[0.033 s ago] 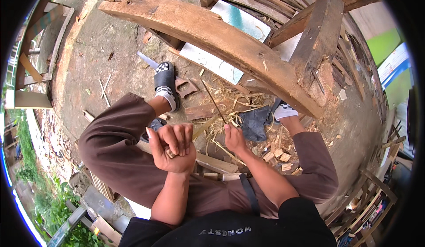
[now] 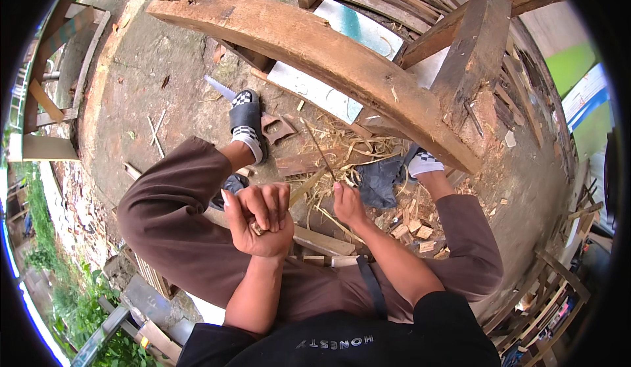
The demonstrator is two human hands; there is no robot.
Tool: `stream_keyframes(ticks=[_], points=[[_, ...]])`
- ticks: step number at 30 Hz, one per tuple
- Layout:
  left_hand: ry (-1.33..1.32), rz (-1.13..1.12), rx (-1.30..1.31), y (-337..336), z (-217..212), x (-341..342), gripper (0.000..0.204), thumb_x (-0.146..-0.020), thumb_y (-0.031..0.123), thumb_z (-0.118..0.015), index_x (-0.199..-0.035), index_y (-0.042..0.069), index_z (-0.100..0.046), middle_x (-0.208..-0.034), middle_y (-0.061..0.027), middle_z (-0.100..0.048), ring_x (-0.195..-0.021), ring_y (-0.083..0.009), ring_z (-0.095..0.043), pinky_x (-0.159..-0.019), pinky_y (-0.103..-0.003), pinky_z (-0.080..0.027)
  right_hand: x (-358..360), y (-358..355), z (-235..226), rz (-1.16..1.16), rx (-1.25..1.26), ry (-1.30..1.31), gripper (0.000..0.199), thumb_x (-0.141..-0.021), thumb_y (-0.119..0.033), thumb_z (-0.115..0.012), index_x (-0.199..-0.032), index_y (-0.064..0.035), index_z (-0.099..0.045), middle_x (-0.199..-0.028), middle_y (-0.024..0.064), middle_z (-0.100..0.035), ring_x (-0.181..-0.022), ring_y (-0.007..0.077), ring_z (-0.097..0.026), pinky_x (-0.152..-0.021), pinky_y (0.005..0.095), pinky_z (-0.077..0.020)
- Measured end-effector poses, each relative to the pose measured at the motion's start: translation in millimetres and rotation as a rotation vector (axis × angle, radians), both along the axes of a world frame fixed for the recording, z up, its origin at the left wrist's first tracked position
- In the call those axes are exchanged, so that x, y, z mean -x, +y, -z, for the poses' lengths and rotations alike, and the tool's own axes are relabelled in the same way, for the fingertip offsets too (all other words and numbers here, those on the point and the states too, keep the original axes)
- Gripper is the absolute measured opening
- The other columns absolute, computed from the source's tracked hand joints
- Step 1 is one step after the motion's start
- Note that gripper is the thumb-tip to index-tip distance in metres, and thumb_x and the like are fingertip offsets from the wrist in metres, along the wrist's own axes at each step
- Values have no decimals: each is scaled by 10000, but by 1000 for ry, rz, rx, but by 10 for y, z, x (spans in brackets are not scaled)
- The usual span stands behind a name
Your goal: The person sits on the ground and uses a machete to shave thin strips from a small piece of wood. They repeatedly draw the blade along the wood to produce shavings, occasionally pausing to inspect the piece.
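Note:
My left hand [image 2: 263,219] is closed in a fist above my left thigh. A pale yellow-green strip [image 2: 305,186], which looks like split bamboo, runs out from the fist toward the right, and a tan end shows by the thumb. Right of it, my right hand [image 2: 348,204] is closed around the lower end of a thin, dark, knife-like blade [image 2: 320,149], seen nearly edge-on. This blade slants up and to the left, its tip over the shavings; its handle is hidden in the fingers. The strip and the blade come close together, but whether they touch I cannot tell.
A thick wooden beam [image 2: 315,58] on a rough frame crosses ahead. Curled shavings [image 2: 368,149], a dark cloth or bag [image 2: 380,182] and wood offcuts [image 2: 415,226] lie between my feet. A saw blade [image 2: 220,88] pokes out beyond my left sandal [image 2: 244,118].
My left fist has shifted very slightly to the right. The blade's tip has moved a little to the right and down, while my right hand stays nearly in place.

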State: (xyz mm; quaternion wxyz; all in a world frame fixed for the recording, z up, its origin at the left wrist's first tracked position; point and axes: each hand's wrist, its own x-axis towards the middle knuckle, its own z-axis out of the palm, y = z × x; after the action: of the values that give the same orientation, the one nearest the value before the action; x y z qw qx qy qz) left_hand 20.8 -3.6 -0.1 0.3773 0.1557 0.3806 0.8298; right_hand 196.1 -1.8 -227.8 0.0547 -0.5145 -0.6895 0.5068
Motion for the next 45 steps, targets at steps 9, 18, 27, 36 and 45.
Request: stream_keyframes(ticks=[9, 18, 27, 36, 45], points=[[74, 41, -22, 35, 39, -29, 637, -1088, 416, -248, -527, 151, -391, -418, 23, -339, -339, -103, -253, -457, -246, -258, 80, 72, 78, 66, 88, -92, 537, -1062, -369, -350, -939, 68, -636, -872, 338, -639, -860, 548, -592, -778, 584, -465], [54, -2, -10, 38, 34, -63, 632, -1089, 416, -251, -532, 147, -385, -420, 24, -340, -348, -91, -248, -471, -232, -253, 54, 39, 219, 94, 60, -106, 513, -1064, -362, -333, -983, 37, -645, -869, 333, -646, -860, 539, -603, -779, 591, -466], [54, -28, -2, 51, 17, -62, 640, -1092, 429, -228, -539, 150, -389, -428, 24, -326, -352, -103, -241, -473, -229, -264, 14, 11, 225, 99, 24, -102, 475, -1052, -367, -372, -969, 21, -634, -846, 320, -643, -873, 529, -605, -759, 592, -466], [65, -26, -18, 56, 7, -155, 634, -1095, 425, -223, -552, 150, -402, -436, 24, -344, -354, -94, -248, -469, -231, -272, -55, 10, 203, 64, 59, -111, 506, -1055, -376, -350, -1000, 20, -659, -851, 306, -658, -849, 531, -602, -768, 599, -469], [74, -73, -23, 20, 49, -181, 626, -1097, 407, -225, -556, 148, -406, -441, 22, -335, -356, -99, -249, -462, -239, -265, -13, 80, -54, -22, -23, 110, 444, -1049, -362, -385, -1052, -3, -644, -852, 306, -653, -867, 519, -605, -754, 573, -480]])
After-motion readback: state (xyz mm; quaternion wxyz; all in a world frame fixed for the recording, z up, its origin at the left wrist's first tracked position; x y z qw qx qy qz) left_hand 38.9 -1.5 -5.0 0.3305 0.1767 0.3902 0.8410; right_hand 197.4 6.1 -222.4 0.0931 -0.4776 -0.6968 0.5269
